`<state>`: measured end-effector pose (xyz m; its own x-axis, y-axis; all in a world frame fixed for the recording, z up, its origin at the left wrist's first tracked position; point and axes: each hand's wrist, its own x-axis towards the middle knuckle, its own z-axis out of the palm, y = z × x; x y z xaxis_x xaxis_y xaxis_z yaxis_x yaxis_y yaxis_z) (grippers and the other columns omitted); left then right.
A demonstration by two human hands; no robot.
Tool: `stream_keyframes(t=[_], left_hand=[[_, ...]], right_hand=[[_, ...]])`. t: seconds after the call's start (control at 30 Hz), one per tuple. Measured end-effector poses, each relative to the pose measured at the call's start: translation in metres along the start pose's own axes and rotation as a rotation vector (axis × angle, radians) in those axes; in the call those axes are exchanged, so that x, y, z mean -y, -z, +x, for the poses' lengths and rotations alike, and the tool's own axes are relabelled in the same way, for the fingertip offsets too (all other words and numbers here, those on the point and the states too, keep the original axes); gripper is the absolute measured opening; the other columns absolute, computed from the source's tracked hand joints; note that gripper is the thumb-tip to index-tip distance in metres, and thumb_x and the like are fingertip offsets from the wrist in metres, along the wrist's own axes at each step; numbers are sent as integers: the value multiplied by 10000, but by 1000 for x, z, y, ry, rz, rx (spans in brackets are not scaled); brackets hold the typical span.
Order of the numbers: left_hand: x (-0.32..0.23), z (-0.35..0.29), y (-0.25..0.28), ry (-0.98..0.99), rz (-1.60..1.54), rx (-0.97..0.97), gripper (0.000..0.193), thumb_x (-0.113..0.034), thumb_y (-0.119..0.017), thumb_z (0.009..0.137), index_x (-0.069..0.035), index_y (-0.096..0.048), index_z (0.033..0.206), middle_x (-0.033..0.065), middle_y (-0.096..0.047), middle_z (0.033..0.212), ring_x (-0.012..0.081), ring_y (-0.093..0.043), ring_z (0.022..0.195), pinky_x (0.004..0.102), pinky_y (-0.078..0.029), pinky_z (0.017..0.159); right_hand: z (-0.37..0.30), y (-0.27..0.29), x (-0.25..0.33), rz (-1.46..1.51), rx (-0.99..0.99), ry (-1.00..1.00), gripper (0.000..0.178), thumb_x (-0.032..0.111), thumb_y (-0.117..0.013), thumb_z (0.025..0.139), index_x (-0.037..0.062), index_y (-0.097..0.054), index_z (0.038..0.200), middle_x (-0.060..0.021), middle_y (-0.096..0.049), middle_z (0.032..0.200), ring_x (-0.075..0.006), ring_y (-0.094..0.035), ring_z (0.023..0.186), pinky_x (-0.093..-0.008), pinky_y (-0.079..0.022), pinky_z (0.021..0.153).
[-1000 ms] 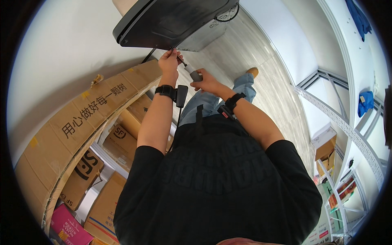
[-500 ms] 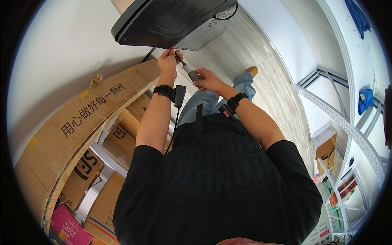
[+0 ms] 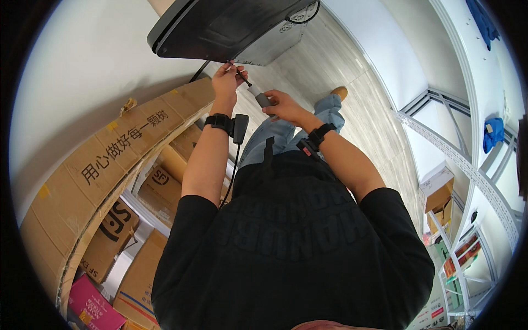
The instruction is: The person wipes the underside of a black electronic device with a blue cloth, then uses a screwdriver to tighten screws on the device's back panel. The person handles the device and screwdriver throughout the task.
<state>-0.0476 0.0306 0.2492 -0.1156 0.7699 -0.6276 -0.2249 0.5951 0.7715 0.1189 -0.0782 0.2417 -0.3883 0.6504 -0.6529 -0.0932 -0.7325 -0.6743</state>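
The screwdriver (image 3: 261, 99) is located below the lower edge of a black housing (image 3: 220, 33), between the two hands. Its long axis runs obliquely across the view: the thick grey handle lies at the lower right, and the thin dark shaft extends up and to the left toward the housing edge. The working end is directed at that edge; contact between tip and housing cannot be confirmed, as fingers cover the area. The right hand (image 3: 282, 106) is clamped on the handle, thumb and fingers closed about its rear portion, with the forearm entering from the lower right and the elbow bent outward. The left hand (image 3: 224, 83) is raised directly beneath the housing edge, its fingertips gathered beside the forward part of the shaft; whether they grip the shaft cannot be told. The left forearm rises nearly vertically. A black wristband (image 3: 219, 122) encircles the left wrist. A cardboard panel (image 3: 110, 148) stands to the left of the left forearm.
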Motion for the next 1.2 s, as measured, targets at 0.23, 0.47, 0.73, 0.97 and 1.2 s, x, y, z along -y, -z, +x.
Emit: stream_keyframes(t=[0.23,0.47,0.73,0.97,1.2], left_hand=[[-9,-28,-15,75,-44,115,245,-99,-448,962,-34,-442,1198,165,-587,1091,323,-629,964,401,-544,823],[-19,-58,-81,113,-113,361,308,-233,-354,1010,-72,-420,1264,147,-545,1203,341,-610,1029,430,-545,834],[-20,-88,-250,93,3,590,215,-191,-396,996,-70,-458,1163,150,-591,1144,317,-649,951,397,-565,777],[-20,-131,-412,104,120,861,155,-157,-426,984,-53,-513,1059,135,-623,1088,295,-656,942,369,-566,764],[-16,-148,-511,64,214,993,157,-126,-518,944,-18,-589,1034,112,-645,988,231,-645,904,340,-541,786]], right_hand=[[-19,22,-1,66,-47,-16,529,106,-677,770,51,-496,1264,-106,-582,1018,-194,-594,871,-317,-529,682],[-86,86,14,165,-81,43,477,88,-620,786,52,-508,1249,-50,-576,1008,-164,-568,915,-289,-506,710],[-193,193,37,366,-219,217,347,108,-602,793,48,-561,1132,-11,-575,850,-101,-550,733,-256,-448,637],[-289,279,49,576,-442,387,361,271,-631,844,60,-548,1125,-34,-568,820,-101,-513,651,-239,-392,558],[-336,328,54,644,-516,543,292,243,-589,870,42,-536,1074,-32,-565,742,-85,-505,545,-226,-380,493]])
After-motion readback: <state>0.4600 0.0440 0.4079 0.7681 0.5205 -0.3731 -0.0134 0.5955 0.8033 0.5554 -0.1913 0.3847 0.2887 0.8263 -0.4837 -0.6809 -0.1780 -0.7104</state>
